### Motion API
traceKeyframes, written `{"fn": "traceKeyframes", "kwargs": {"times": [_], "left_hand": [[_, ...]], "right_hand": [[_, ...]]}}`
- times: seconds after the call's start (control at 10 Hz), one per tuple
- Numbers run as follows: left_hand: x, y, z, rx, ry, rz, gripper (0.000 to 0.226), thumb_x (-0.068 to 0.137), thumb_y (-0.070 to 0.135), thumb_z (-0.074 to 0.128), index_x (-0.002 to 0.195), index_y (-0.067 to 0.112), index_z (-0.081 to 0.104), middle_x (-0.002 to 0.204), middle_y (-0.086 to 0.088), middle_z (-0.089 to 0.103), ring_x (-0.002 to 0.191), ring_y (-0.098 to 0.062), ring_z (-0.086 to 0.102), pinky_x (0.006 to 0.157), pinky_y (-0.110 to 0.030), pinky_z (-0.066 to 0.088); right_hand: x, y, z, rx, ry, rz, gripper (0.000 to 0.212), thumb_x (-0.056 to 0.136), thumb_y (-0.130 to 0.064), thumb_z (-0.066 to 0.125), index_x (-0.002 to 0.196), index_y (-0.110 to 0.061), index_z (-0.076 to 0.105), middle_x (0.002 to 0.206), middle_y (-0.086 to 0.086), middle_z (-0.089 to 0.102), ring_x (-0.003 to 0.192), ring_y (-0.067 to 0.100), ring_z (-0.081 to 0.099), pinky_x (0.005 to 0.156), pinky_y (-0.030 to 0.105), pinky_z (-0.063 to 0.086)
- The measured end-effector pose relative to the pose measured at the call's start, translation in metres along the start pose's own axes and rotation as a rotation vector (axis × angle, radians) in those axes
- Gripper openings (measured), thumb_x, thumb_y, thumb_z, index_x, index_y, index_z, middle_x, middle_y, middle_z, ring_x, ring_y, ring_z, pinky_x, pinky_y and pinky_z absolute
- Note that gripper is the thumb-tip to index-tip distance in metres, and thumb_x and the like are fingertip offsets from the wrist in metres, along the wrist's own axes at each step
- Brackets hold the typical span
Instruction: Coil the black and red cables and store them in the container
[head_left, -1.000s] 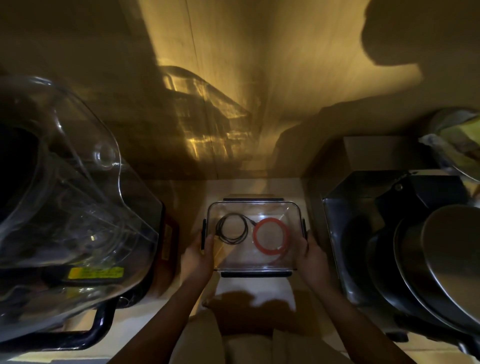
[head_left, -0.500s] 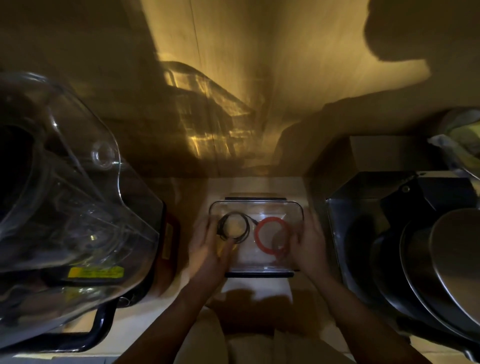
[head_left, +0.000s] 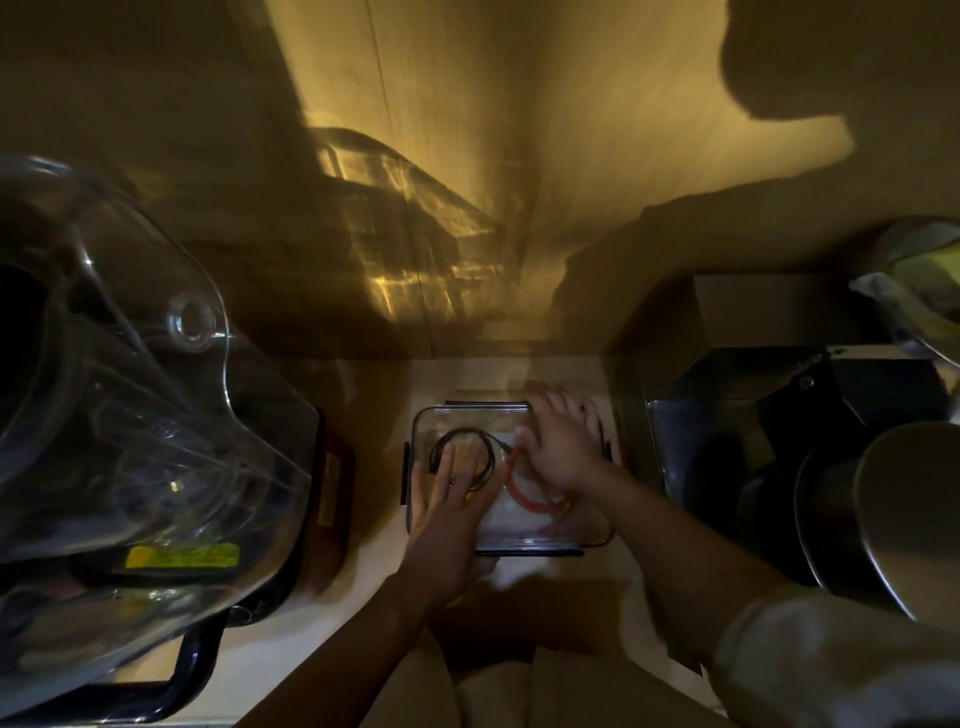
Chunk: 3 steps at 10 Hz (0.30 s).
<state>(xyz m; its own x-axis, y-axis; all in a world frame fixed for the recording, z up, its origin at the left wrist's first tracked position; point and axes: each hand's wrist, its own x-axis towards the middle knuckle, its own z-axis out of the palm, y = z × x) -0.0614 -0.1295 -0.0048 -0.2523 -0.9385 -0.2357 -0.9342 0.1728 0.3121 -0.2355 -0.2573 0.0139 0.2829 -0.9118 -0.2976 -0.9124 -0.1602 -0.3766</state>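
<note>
A clear rectangular container (head_left: 545, 540) with black side latches stands on the pale shelf, straight ahead of me. Under its clear lid lie the coiled black cable (head_left: 440, 442) on the left and the coiled red cable (head_left: 522, 500) on the right. My left hand (head_left: 447, 501) rests flat on the lid over the black coil, fingers spread. My right hand (head_left: 563, 447) lies on the far right part of the lid, its fingers reaching the back edge and hiding much of the red coil.
A big clear plastic vessel (head_left: 130, 415) with a yellow label fills the left side, close to the container. Dark metal pots and a steel tray (head_left: 857, 493) crowd the right. A cardboard box (head_left: 769, 306) and a wooden wall stand behind.
Both hands left the container's sides and moved onto the lid. The left slid over the black coil and the right reached forward to the far edge. The container stayed put.
</note>
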Motion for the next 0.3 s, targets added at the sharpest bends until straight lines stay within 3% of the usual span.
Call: {"fn": "traceKeyframes", "kwargs": {"times": [0.1, 0.2, 0.3], "left_hand": [[0.001, 0.001, 0.000, 0.015, -0.010, -0.005, 0.121, 0.061, 0.052, 0.074, 0.153, 0.044, -0.004, 0.165, -0.002, -0.016, 0.148, -0.028, -0.028, 0.116, -0.062, -0.011], [0.001, -0.002, -0.004, -0.012, -0.058, -0.015, 0.122, 0.065, 0.064, 0.071, 0.145, 0.054, -0.020, 0.160, 0.006, -0.031, 0.145, -0.026, -0.035, 0.117, -0.058, -0.017], [0.004, 0.000, -0.023, -0.130, -0.075, -0.017, 0.108, 0.062, 0.079, 0.058, 0.149, 0.053, -0.001, 0.162, 0.010, -0.020, 0.149, -0.023, -0.026, 0.119, -0.057, -0.010]], "right_hand": [[0.005, -0.001, -0.007, 0.030, -0.068, 0.020, 0.051, 0.097, -0.043, 0.048, 0.144, -0.027, 0.040, 0.149, 0.005, 0.043, 0.145, 0.026, 0.025, 0.119, 0.047, 0.005], [0.006, -0.003, -0.010, 0.071, -0.047, 0.033, 0.053, 0.093, -0.036, 0.055, 0.143, -0.022, 0.044, 0.145, 0.008, 0.048, 0.141, 0.029, 0.033, 0.119, 0.043, 0.015], [-0.008, -0.009, -0.011, 0.263, 0.108, 0.057, 0.049, 0.087, -0.021, 0.061, 0.135, -0.016, 0.055, 0.134, 0.011, 0.057, 0.127, 0.031, 0.050, 0.109, 0.037, 0.037]]}}
